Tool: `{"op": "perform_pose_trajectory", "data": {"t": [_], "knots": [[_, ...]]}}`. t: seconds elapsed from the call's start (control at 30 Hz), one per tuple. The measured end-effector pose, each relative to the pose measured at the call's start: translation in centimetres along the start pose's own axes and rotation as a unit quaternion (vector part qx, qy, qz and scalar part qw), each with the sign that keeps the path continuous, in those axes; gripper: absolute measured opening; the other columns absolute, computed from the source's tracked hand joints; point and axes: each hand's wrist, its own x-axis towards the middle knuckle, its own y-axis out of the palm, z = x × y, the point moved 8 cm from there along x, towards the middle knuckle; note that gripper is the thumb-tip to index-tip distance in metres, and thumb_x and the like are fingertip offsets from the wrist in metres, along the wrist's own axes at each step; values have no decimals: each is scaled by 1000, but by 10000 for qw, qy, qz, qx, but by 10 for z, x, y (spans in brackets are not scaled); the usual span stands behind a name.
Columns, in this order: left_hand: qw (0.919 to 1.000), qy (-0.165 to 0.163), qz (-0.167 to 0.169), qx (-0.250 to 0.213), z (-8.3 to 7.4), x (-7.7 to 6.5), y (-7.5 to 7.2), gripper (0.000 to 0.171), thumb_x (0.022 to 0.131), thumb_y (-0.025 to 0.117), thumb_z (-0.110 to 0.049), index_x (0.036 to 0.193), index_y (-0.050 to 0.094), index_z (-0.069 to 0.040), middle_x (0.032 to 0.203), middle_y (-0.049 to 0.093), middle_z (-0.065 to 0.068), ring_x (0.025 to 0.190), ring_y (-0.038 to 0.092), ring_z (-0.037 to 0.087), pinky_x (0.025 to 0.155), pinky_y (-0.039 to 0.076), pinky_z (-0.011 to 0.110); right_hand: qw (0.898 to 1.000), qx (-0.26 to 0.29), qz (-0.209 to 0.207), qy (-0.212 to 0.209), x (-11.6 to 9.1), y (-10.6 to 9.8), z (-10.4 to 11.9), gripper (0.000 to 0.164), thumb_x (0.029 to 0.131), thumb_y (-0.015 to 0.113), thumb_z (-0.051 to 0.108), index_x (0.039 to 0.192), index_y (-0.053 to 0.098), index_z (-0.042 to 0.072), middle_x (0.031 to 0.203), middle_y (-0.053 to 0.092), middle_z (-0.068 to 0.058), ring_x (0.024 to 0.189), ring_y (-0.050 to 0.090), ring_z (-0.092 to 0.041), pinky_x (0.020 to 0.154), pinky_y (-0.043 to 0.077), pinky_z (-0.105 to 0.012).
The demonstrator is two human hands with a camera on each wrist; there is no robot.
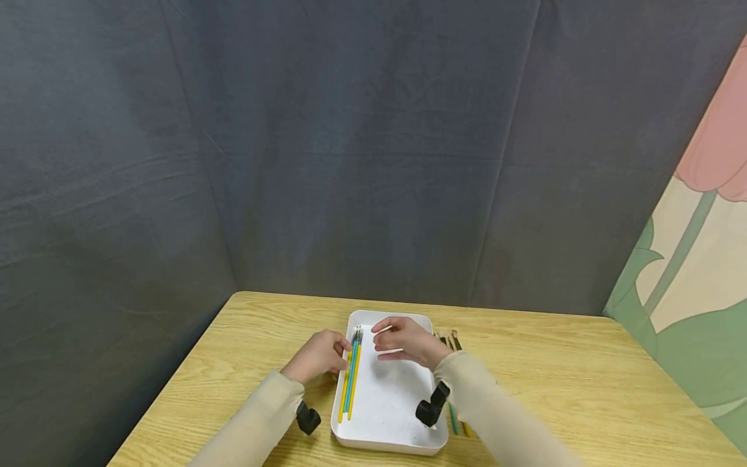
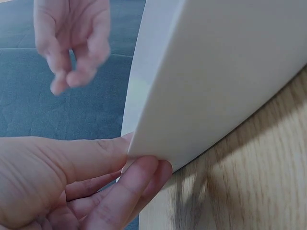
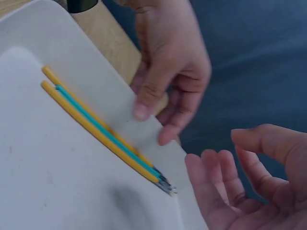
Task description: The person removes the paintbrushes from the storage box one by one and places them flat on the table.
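A white tray [image 1: 388, 415] lies on the table. Along its left side rest two yellow paintbrushes [image 3: 91, 125] and a teal paintbrush [image 3: 86, 112], side by side with bristles at the far end. My left hand [image 1: 321, 355] pinches the tray's left rim, thumb inside and fingers against the outer wall, as the left wrist view shows. Over the far part of the tray hovers my right hand [image 1: 405, 340], its fingers loosely bent and nothing between them. In the right wrist view, this right hand [image 3: 254, 187] is apart from the brushes.
Several more brushes or tools [image 1: 458, 344] lie on the table along the tray's right side, partly hidden by my right arm. The wooden table [image 1: 560, 376] extends to the right. A dark curtain [image 1: 373, 162] hangs behind it, and a flower-patterned panel [image 1: 688, 279] stands at the right.
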Motion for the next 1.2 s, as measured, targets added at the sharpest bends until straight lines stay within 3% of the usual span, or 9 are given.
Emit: {"op": "perform_pose_trajectory", "data": {"t": [0.27, 0.47, 0.63, 1.2], "knots": [[10000, -71, 12, 24, 1, 0, -1, 25, 75, 75, 7, 99, 66, 3, 80, 56, 8, 64, 55, 15, 58, 52, 26, 9979, -319, -227, 514, 22, 20, -23, 28, 88, 57, -5, 116, 56, -8, 86, 62, -7, 77, 62, -16, 83, 57, -42], [10000, -76, 45, 26, 1, 1, -1, 26, 76, 75, 7, 100, 66, 3, 80, 57, 8, 65, 55, 15, 58, 52, 26, 9916, -967, -522, 680, 31, 27, -34, 25, 82, 61, -6, 107, 60, -5, 73, 57, -5, 65, 56, -13, 70, 58, -33], [9999, -73, 77, 2, 2, 1, 1, 26, 76, 75, 7, 100, 66, 3, 81, 57, 8, 65, 56, 15, 59, 53, 26, 9834, -1396, -791, 847, 38, 26, -40, 21, 80, 63, -6, 101, 62, -1, 73, 57, -5, 57, 55, -12, 59, 55, -24], [10000, 36, 84, 27, 1, 0, 1, 26, 76, 73, 8, 101, 66, 4, 80, 58, 7, 62, 55, 13, 56, 52, 25, 9784, -1456, -1164, 896, 52, 27, -44, 16, 76, 64, -12, 88, 61, -1, 60, 51, -2, 50, 49, -11, 48, 50, -21]]}}
